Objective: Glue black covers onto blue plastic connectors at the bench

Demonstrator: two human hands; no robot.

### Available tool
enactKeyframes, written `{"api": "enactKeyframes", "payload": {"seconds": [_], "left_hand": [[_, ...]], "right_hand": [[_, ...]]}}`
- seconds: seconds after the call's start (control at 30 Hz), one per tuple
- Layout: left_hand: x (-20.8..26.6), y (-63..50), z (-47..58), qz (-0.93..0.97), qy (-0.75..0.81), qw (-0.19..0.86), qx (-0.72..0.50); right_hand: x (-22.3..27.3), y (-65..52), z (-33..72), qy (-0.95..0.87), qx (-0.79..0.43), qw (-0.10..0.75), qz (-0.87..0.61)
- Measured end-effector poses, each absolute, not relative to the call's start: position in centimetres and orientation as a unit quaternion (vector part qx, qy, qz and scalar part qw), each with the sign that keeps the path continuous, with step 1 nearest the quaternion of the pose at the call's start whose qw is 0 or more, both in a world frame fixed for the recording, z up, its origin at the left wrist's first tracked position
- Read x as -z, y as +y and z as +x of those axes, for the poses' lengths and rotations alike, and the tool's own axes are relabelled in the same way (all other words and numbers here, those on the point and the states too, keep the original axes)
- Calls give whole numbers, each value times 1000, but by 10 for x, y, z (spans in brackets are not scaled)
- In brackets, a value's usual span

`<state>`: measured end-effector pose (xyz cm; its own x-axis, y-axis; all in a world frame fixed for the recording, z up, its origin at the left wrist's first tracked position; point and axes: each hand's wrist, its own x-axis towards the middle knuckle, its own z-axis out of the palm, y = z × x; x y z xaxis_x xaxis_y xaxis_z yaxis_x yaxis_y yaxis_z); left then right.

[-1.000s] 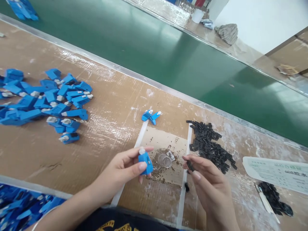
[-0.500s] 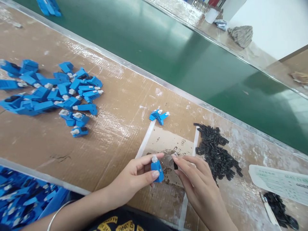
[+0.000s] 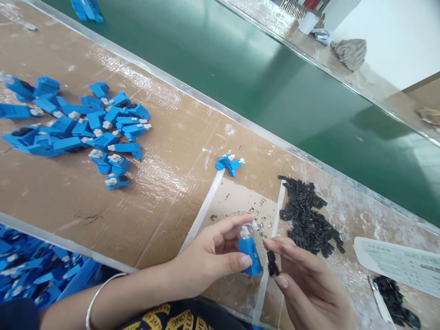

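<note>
My left hand (image 3: 220, 252) is closed on a blue plastic part (image 3: 250, 256) with a white knob at its upper end, gripped between thumb and fingers. Its index finger stretches over the white end, beside something small and translucent that I cannot make out. Just to the right, my right hand (image 3: 305, 279) pinches a small black plastic piece (image 3: 272, 263) between thumb and fingertips. A narrow gap separates the black piece from the blue part. Behind both hands lies a pale sheet (image 3: 237, 197) spotted with dark, wet-looking specks.
Blue parts with white ends form a pile (image 3: 68, 123) on the left; a few more (image 3: 230, 164) lie beyond the sheet. Black pieces are heaped (image 3: 309, 215) at right, near a printed white bag (image 3: 395, 261). A blue bin (image 3: 72, 279) stands lower left. A green belt (image 3: 240, 78) crosses behind.
My left hand has moved right with the blue part. My right hand has shifted right and down, and the black piece now shows upright in its pinch. The view has shifted slightly.
</note>
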<state>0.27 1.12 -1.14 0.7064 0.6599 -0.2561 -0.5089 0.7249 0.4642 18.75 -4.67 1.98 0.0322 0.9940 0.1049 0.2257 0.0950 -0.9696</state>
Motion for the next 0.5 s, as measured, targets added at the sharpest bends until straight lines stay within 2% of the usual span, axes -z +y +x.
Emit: {"api": "enactKeyframes", "payload": {"seconds": [0.17, 0.5], "left_hand": [[13, 7, 11, 173, 180, 917, -312], [11, 7, 11, 198, 186, 915, -298]], "right_hand": [[-20, -45, 188, -582, -397, 490, -513], [-21, -46, 190, -631, -342, 437, -542]]}}
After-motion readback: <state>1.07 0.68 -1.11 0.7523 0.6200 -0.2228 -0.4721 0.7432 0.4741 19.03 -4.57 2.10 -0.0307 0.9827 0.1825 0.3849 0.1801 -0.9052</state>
